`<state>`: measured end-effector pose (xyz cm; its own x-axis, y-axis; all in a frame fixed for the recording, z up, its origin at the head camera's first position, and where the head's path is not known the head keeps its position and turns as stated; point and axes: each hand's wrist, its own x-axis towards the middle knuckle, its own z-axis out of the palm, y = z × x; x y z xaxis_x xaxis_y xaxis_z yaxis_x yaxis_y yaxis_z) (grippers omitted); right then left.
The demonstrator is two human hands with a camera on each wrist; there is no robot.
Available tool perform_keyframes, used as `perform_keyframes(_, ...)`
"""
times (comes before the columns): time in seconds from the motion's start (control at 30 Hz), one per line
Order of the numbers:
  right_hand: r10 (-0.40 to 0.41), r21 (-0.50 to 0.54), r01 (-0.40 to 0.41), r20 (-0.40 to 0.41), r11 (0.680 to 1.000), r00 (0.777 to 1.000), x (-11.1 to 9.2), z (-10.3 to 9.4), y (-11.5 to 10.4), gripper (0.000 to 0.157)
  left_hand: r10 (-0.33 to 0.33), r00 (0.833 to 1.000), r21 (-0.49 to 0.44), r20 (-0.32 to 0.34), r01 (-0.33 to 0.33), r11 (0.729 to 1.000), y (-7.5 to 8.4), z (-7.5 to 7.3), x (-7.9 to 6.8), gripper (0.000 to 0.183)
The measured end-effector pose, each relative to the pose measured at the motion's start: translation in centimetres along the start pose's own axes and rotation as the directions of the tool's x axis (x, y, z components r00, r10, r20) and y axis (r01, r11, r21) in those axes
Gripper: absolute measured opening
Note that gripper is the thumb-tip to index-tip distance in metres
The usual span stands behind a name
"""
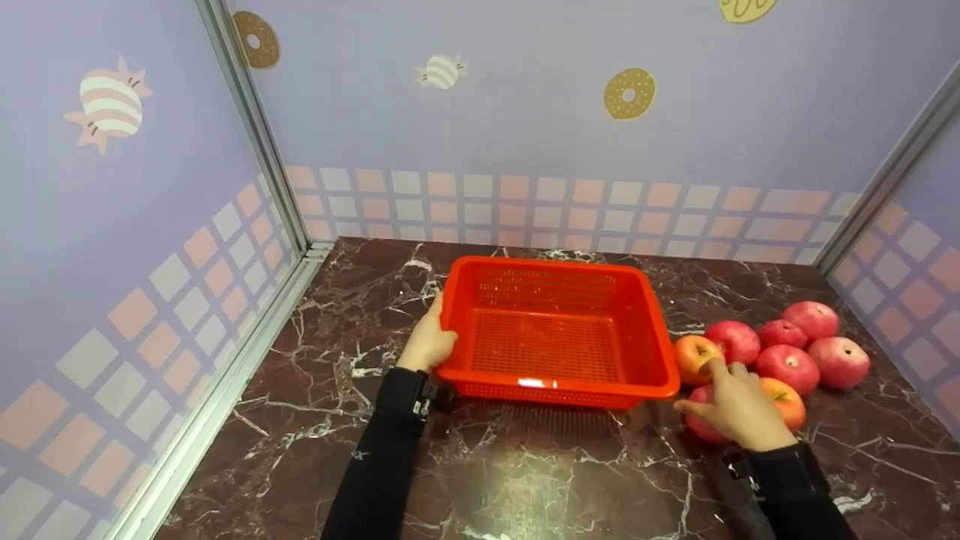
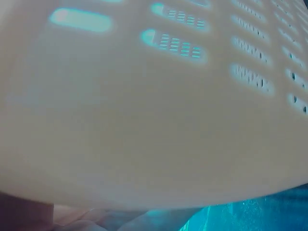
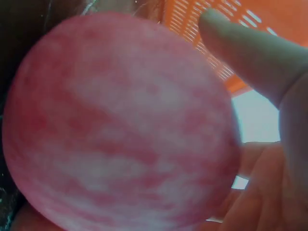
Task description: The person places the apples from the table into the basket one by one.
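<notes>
A red plastic basket [image 1: 559, 390] with slotted walls stands in the middle of the marbled tabletop. My left hand [image 1: 430, 341] holds its left rim, with the thumb at the rim and the fingers along the outside. Close up in the left wrist view, the basket wall [image 2: 144, 120] looks pale. To the basket's right, my right hand [image 1: 739, 405] reaches over the apples. Its fingertips are by a yellow-red apple [image 1: 691, 354], and a red apple [image 1: 701, 427] lies partly hidden below it. In the right wrist view the thumb [image 3: 250, 48] is straight, apart from the large red apple [image 3: 120, 125].
Several more apples [image 1: 787, 367] cluster right of the basket, some touching each other. A patterned wall [image 1: 525, 135] rises behind the table, with side panels left and right. A metal track [image 1: 225, 405] runs along the left edge.
</notes>
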<state>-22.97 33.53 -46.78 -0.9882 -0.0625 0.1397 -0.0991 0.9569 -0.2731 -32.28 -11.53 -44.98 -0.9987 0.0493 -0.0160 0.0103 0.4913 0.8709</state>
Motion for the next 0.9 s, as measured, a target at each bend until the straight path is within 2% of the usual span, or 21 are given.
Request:
perform_keyframes(0.13,0.002,-0.018,-0.001,0.057,1.0,0.998,-0.2,0.5,0.0,0.081,0.005,1.0,-0.013,0.001,-0.005,1.0,-0.1,0.2,0.0,0.088)
perform_keyframes(0.23,-0.018,-0.024,0.02,0.069,1.0,0.997,-0.2,0.9,0.0,0.083,0.0,1.0,-0.035,0.001,0.0,0.999,-0.2,0.2,0.0,0.088)
perform_keyframes(0.53,-0.054,-0.023,0.055,0.038,0.998,0.998,-0.3,1.6,-0.2,0.078,-0.034,0.999,-0.104,0.006,0.034,0.994,-0.2,0.1,0.2,0.09)
perform_keyframes(0.9,-0.068,-0.042,0.069,0.037,0.997,0.997,-0.2,1.7,0.0,0.06,-0.035,0.999,-0.145,0.004,0.035,0.989,-0.1,0.3,0.2,0.09)
